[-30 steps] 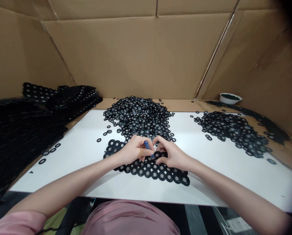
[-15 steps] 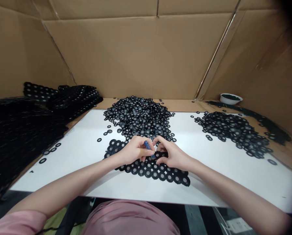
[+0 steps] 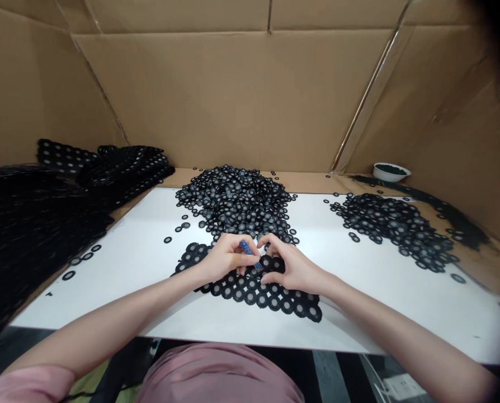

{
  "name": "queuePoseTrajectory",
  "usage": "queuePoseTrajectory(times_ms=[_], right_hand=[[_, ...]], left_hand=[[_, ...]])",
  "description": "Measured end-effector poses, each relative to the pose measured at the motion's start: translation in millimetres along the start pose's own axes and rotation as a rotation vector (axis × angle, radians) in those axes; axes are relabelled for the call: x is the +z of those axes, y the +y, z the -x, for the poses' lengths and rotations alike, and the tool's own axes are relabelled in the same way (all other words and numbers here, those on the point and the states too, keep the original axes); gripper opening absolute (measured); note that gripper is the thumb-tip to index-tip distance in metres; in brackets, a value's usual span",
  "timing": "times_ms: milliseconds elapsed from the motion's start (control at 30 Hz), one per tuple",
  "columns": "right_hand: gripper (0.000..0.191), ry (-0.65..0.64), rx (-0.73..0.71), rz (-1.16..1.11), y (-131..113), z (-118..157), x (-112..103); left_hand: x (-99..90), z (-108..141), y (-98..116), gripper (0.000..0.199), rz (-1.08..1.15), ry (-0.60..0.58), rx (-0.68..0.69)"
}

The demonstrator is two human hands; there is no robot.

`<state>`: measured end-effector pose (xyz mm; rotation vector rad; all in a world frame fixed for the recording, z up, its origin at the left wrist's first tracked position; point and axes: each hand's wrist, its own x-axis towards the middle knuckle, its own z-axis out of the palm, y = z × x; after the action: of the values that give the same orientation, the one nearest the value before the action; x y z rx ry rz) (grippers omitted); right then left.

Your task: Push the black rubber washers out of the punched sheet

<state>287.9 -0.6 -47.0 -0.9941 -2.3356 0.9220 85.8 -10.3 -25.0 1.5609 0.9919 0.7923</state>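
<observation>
My left hand (image 3: 226, 258) pinches a slim blue piece with pale marks (image 3: 245, 248) between thumb and fingers; its kind is unclear. Its lower end meets a mat of joined black discs with grey centres (image 3: 250, 296), lying on the white board. Across from it, my right hand (image 3: 289, 263) curves around the mat's upper edge, thumb in front and fingers partly hidden behind the discs. The fingertips of both hands nearly meet. Just beyond them rises a large heap of loose black discs (image 3: 237, 198).
At the right lies another heap of discs (image 3: 395, 226), with a white bowl of dark bits (image 3: 390, 172) behind it. Dark strands and folded dotted sheets (image 3: 124, 168) pile up along the left. Cardboard walls (image 3: 208, 101) surround the white board (image 3: 124, 246).
The whole view has shifted slightly, so the board and heaps sit a little further left. The blue piece and both hands keep nearly the same place on the mat.
</observation>
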Motion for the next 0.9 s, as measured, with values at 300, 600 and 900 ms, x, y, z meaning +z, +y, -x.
queuePoseTrajectory(times_ms=[300, 600, 900], right_hand=[[0.065, -0.06, -0.02, -0.006, -2.6, 0.3, -0.3], [0.063, -0.074, -0.036, -0.063, -4.0, -0.3, -2.5], [0.062, -0.094, -0.06, -0.113, -2.5, -0.2, -3.4]], left_hand=[[-3.4, 1.7, 4.8, 0.016, -0.019, 0.024, 0.019], [-12.1, 1.1, 13.1, 0.013, 0.037, 0.045, 0.042], [-23.1, 1.7, 18.0, 0.015, 0.105, 0.085, 0.065]])
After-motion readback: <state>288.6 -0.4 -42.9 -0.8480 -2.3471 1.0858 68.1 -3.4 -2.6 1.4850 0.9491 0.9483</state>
